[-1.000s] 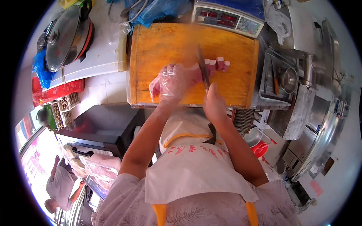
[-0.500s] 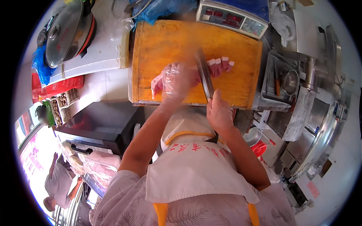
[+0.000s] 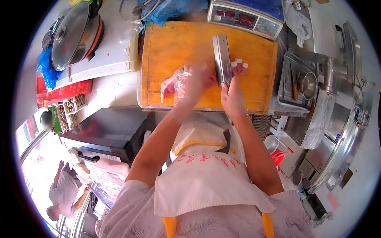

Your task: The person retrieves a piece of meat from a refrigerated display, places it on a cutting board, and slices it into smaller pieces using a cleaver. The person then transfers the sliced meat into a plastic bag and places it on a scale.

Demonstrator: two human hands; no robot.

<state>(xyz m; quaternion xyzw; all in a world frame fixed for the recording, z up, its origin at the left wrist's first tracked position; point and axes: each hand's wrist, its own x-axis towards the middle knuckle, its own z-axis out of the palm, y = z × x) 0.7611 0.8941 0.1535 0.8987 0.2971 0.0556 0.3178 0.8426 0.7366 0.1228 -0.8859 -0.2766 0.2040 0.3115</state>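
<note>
My left hand (image 3: 188,88), in a clear plastic glove, rests with fingers curled over a strip of raw red meat (image 3: 168,87) on the wooden cutting board (image 3: 168,43). The strip shows on both sides of that hand. In my right hand (image 3: 233,99) is a cleaver (image 3: 222,55), gripped near the board's front edge. Its broad blade points away from me, just right of the strip's end. Cut meat pieces (image 3: 239,66) with pale ends lie right of the blade, partly hidden by it. A blur in the picture dims the area above my left hand.
A digital scale (image 3: 244,20) stands behind the board. To the right is a metal tray (image 3: 283,93) holding a knife (image 3: 294,85) and a steel bowl (image 3: 306,85). At far left sits a glass-lidded pan (image 3: 73,37). Another person (image 3: 63,190) is at lower left.
The cleaver has shifted right and turned, so its broad side now shows and it covers some cut pieces. My right hand moved slightly up and right; my left stays on the meat.
</note>
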